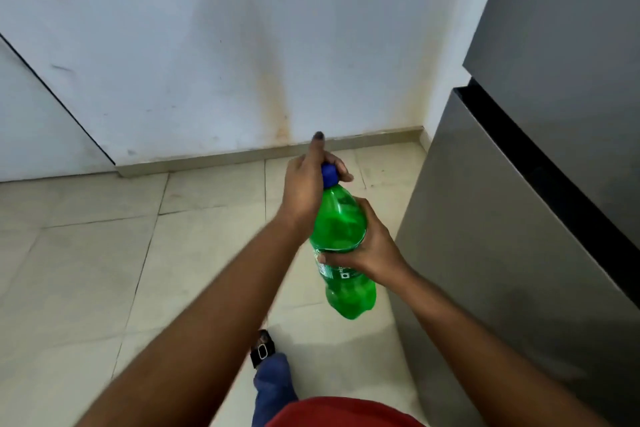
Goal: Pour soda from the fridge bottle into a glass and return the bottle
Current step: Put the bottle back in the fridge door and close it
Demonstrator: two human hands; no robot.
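A green plastic soda bottle (pixel 341 229) with a blue cap (pixel 329 175) is held upright in the air in front of me, slightly tilted. My right hand (pixel 367 250) wraps around its middle at the label. My left hand (pixel 308 191) grips the blue cap from the left, with its index finger sticking up. The grey fridge (pixel 519 184) stands at the right with both doors shut. No glass is in view.
A stained white wall (pixel 242 45) with a skirting board runs across ahead. Beige floor tiles (pixel 104 270) spread below. A white door or panel (pixel 41 121) is at the left. My foot in a sandal (pixel 263 352) is on the floor below the bottle.
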